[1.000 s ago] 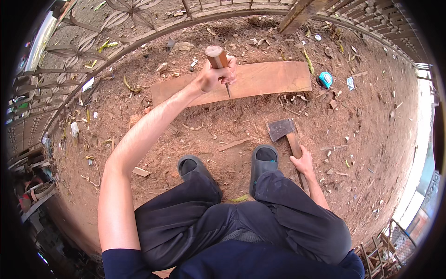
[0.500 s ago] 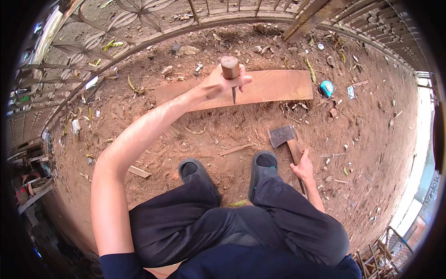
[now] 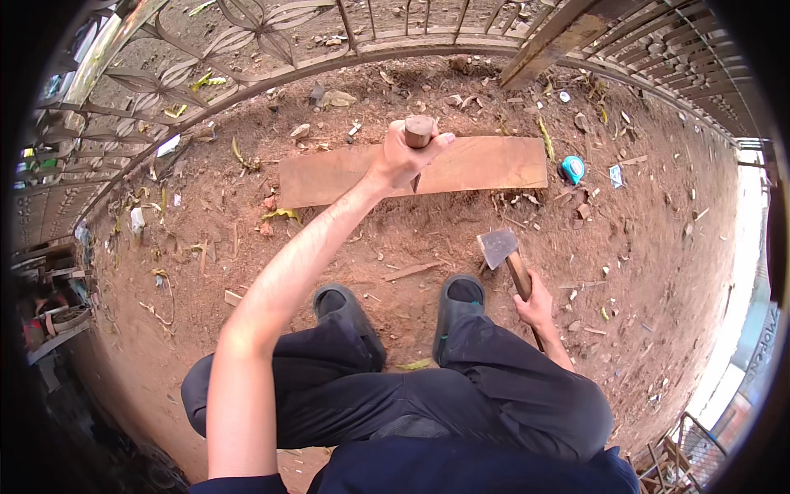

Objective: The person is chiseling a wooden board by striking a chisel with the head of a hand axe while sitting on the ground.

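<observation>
Since the earlier frame, the left forearm (image 3: pixel 309 255) has swung inward to cross the left thigh (image 3: pixel 313 403), and the hatchet (image 3: pixel 499 245) has tilted so its head faces another way. Your left hand (image 3: pixel 407 160) is wrapped around a wooden-handled chisel (image 3: pixel 418 130), thumb stretched out to the right. It holds the chisel blade-down over the near edge of the board (image 3: pixel 485 162), around mid-length; whether the tip touches the wood, I cannot tell. This 1 flat board lies crosswise on the bare soil (image 3: pixel 395 239), beyond the feet. Your right hand (image 3: pixel 536 305) grips the hatchet by its handle, to the right of 2 dark grey sandals (image 3: pixel 457 309). A teal tape measure (image 3: pixel 573 170) sits just beyond the board's right end, and a metal fence (image 3: pixel 411 54) curves behind.
</observation>
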A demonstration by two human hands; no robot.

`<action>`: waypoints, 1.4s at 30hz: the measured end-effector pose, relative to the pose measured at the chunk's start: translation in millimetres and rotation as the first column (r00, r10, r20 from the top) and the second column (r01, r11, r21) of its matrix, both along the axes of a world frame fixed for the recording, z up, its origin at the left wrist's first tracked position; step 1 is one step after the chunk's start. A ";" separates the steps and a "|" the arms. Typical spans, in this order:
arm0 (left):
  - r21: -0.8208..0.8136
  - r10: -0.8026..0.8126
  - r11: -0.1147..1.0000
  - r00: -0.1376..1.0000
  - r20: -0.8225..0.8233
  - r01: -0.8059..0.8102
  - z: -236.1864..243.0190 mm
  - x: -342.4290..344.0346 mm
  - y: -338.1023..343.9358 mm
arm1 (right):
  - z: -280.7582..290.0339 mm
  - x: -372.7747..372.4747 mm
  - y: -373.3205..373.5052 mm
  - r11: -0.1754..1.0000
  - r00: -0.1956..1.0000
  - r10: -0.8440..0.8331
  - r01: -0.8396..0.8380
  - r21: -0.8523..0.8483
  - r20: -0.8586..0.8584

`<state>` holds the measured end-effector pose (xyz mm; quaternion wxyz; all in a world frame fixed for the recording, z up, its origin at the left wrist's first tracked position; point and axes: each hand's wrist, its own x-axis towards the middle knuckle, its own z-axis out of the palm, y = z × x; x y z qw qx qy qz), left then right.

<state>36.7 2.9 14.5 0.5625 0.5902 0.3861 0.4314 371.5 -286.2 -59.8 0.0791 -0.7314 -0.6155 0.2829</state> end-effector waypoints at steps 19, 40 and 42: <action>0.072 0.195 0.976 0.969 0.151 -0.207 -19.3 11.9 -16.5 | 314.4 -100.8 202.4 0.971 0.733 0.008 -0.168 -0.170 -0.681; 0.117 0.205 0.968 0.970 0.130 -0.220 -7.7 22.0 -23.7 | 275.4 -139.6 196.4 0.887 0.922 0.154 -0.287 -0.360 -0.355; 0.288 0.256 0.908 0.948 0.189 -0.303 -11.3 29.2 -19.0 | 274.2 -143.0 192.8 0.896 0.936 0.119 -0.245 -0.371 -0.332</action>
